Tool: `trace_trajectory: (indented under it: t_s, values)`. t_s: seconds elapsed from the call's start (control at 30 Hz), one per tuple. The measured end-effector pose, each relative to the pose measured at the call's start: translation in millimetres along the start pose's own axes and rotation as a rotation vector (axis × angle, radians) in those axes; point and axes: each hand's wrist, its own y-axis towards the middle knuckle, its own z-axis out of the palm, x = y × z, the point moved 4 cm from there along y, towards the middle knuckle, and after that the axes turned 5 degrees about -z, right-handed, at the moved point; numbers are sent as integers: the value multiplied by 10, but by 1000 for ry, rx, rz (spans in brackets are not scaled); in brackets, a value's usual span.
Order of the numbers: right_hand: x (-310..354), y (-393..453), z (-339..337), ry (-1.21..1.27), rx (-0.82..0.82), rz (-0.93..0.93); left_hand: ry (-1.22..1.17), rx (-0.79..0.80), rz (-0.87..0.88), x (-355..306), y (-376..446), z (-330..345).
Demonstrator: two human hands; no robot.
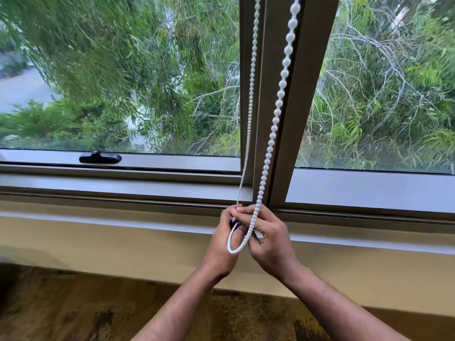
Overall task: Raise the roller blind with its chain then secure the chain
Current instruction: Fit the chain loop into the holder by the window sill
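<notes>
A white beaded chain point(275, 116) hangs in two strands down the window's central mullion point(293, 119) and ends in a loop at sill height. My left hand point(222, 244) and my right hand point(272, 239) meet at the base of the mullion, both pinching the chain near its lower loop point(236, 248). A small dark part point(233, 221), partly hidden between my fingers, sits where the thinner strand comes down. The roller blind itself is out of view above; both window panes are uncovered.
A black window latch point(100, 157) sits on the left sash's lower rail. The grey sill and ledge point(123, 217) run across below the glass, with a beige wall under them and a wooden floor point(73, 311) at the bottom. Trees fill the view outside.
</notes>
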Motion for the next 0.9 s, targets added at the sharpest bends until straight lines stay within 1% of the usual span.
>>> trace_trajectory:
  t_s: [0.2, 0.33, 0.5, 0.6, 0.67, 0.7, 0.77, 0.8, 0.83, 0.9]
  values:
    - [28, -79, 10, 39, 20, 68, -84, 21, -45, -13, -60, 30]
    - [33, -84, 19, 6, 41, 89, -5, -5, -2, -31, -62, 7]
    - [42, -146, 50, 16, 29, 87, 109, -56, 81, -82, -122, -22]
    - [-20, -118, 41, 101, 2, 158, 130, -61, 81, -108, -116, -36]
    - [-62, -62, 44, 215, -60, 263, 149, -71, 77, -118, -94, -56]
    - [-82, -46, 49, 286, -126, 349, 157, -78, 77, -121, -87, -65]
    - [-144, -67, 81, 456, -285, 608, 169, -93, 75, -111, -81, -66]
    - [-184, -101, 117, 540, -331, 764, 179, -96, 76, -113, -87, -54]
    - [-209, -132, 165, 629, -337, 902, 189, -94, 77, -112, -96, -40]
    - [-242, -176, 310, 877, -240, 1083, 193, -92, 71, -94, -105, -26]
